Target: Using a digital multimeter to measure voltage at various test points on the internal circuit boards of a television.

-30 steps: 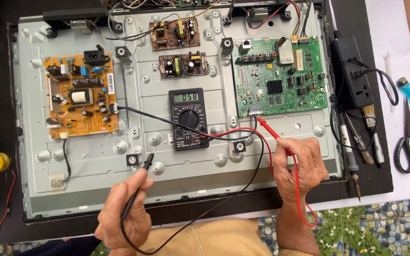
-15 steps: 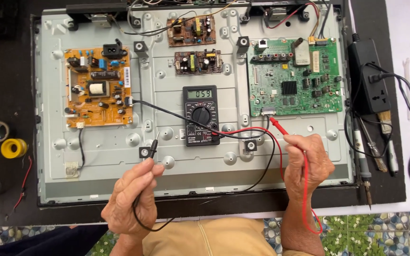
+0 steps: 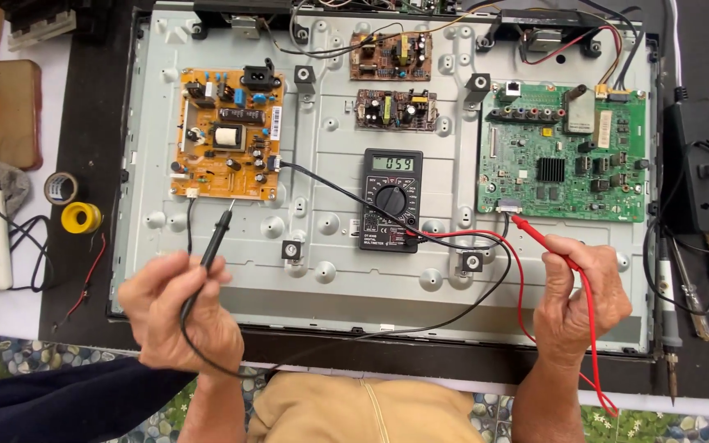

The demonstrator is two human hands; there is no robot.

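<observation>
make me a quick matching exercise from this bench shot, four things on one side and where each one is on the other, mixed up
Things:
1. red probe
2. black probe
3. multimeter
4. yellow solder spool

Places:
A. lying on the metal back panel, between the orange board and the green board
B. on the dark frame, left of the metal panel
C. held in the right hand, tip at the lower left edge of the green board
D. held in the left hand, tip just below the orange board

Pairs: 1-C, 2-D, 3-A, 4-B
</observation>
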